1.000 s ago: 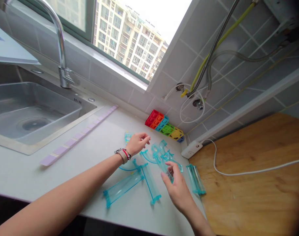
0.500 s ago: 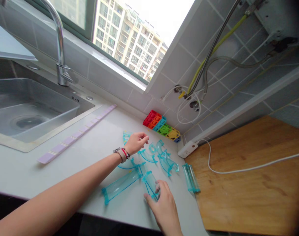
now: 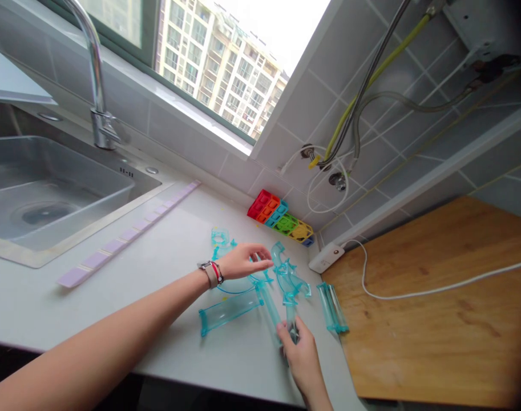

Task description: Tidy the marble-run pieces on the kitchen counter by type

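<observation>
The clear blue piece (image 3: 290,311) was found above the near part of the counter (image 3: 178,242), gripped by the right hand (image 3: 302,349), thumb and fingers closed around it. A dark patch between those fingers could not be identified. The far end of the piece pointed at a heap of curved pieces (image 3: 293,281); whether it touched them could not be determined.

Just left of the grip lay a narrow trough (image 3: 270,305), meeting a wider trough (image 3: 231,311) near its far end. The left hand (image 3: 246,260) was over other blue parts, fingers loosely bent, a gap showing between thumb and fingers, nothing seen in it.

Risks, in the inspector's judgement: a sideways swing of the held piece could have knocked the narrow trough and upset its junction with the wider one; pushing forward could have scattered the heap. Lowering the left wrist could have shifted parts hidden under it. Smooth plastic, if pinched lightly, could have slipped.

Farther out, a row of coloured blocks (image 3: 281,218) stood against the wall, and two blue troughs (image 3: 332,308) lay beside the wooden board (image 3: 431,325).
</observation>
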Available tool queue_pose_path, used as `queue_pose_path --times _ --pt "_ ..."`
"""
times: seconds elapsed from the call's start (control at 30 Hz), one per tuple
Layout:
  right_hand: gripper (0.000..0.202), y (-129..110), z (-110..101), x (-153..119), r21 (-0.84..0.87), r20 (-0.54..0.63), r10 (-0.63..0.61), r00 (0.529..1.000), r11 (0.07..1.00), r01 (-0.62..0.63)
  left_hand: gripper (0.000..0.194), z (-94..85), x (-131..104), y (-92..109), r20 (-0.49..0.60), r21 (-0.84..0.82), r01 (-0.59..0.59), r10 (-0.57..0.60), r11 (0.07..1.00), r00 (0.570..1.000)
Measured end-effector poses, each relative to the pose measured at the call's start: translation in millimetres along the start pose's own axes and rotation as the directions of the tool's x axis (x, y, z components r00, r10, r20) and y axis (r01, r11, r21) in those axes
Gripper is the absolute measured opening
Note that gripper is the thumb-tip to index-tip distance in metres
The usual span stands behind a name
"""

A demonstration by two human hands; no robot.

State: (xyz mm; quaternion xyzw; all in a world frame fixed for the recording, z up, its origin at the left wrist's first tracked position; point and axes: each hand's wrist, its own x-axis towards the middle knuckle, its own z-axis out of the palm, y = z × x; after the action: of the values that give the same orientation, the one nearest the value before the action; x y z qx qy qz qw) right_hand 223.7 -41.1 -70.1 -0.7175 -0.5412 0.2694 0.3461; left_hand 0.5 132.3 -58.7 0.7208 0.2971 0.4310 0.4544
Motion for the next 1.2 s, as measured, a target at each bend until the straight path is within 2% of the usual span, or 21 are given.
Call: queue_pose_path --times 0.1,0.17,0.3,0.4,0.47,0.53,0.63,0.7,0.77,0.83,0.9,0.97,1.03,1.2 --pt "0.039 1.0 0.0 1.4 0.106 0.02 0.049 0.999 0.993 -0.051 0.06 5.6 -5.7 -3.7 0.153 0.259 -0.22 0.185 0.94 0.971" --pt "0.041 1.9 -0.4 2.3 0.163 0.041 0.088 0.995 0.982 -0.094 0.079 9.0 -8.1 -10.1 0.249 0.413 -0.32 0.232 0.853 0.94" --pt "0.042 4.8 -2.3 2.9 0.268 0.071 0.136 0.988 0.952 -0.15 0.09 12.4 -9.9 -23.0 0.305 0.525 -0.299 0.152 0.797 0.94" --pt "0.041 5.9 -4.9 1.1 0.352 0.059 0.167 0.984 0.919 -0.177 0.093 11.2 -9.9 -28.4 0.318 0.549 -0.256 0.084 0.795 0.944" --pt "0.037 4.3 -7.1 -0.3 0.459 0.07 0.212 0.975 0.861 -0.22 0.094 9.9 -9.5 -29.2 0.305 0.538 -0.239 0.078 0.808 0.949" --pt "0.034 0.1 -9.5 0.0 0.585 0.108 0.238 0.965 0.77 -0.255 0.086 8.6 -8.7 -27.1 0.275 0.488 -0.241 0.114 0.839 0.955" --pt "0.029 -12.5 -11.8 7.5 0.704 0.203 0.196 0.959 0.652 -0.282 0.064 7.2 -7.0 -17.2 0.188 0.328 -0.212 0.156 0.921 0.97" --pt "0.026 -25.0 -11.1 17.9 0.738 0.284 0.138 0.949 0.6 -0.308 0.053 6.4 -5.6 -7.6 0.148 0.155 -0.136 0.113 0.978 0.982" --pt "0.024 -39.5 -7.9 31.9 0.766 0.359 0.07 0.931 0.548 -0.337 0.049 6.0 -4.1 1.5 0.183 -0.077 -0.036 0.05 0.996 0.982" --pt "0.023 -53.6 -1.9 47.4 0.787 0.429 -0.008 0.903 0.493 -0.37 0.048 5.8 -2.3 7.7 0.238 -0.316 0.058 0.02 0.947 0.971" --pt "0.022 -65.0 6.7 62.2 0.794 0.494 -0.082 0.866 0.449 -0.41 0.05 5.3 -0.6 10.3 0.241 -0.475 0.13 -0.014 0.87 0.97" --pt "0.022 -72.1 17.4 74.1 0.787 0.538 -0.118 0.835 0.427 -0.446 0.044 4.0 0.5 10.4 0.182 -0.535 0.182 -0.097 0.825 0.978" --pt "0.024 -74.7 28.6 81.4 0.778 0.553 -0.119 0.824 0.426 -0.461 0.034 1.7 0.9 9.9 0.118 -0.56 0.213 -0.178 0.8 0.977" --pt "0.028 -64.4 45.9 86.5 0.811 0.505 -0.157 0.849 0.423 -0.405 0.036 -3.6 1.0 14.3 0.106 -0.659 0.248 -0.239 0.71 0.965"
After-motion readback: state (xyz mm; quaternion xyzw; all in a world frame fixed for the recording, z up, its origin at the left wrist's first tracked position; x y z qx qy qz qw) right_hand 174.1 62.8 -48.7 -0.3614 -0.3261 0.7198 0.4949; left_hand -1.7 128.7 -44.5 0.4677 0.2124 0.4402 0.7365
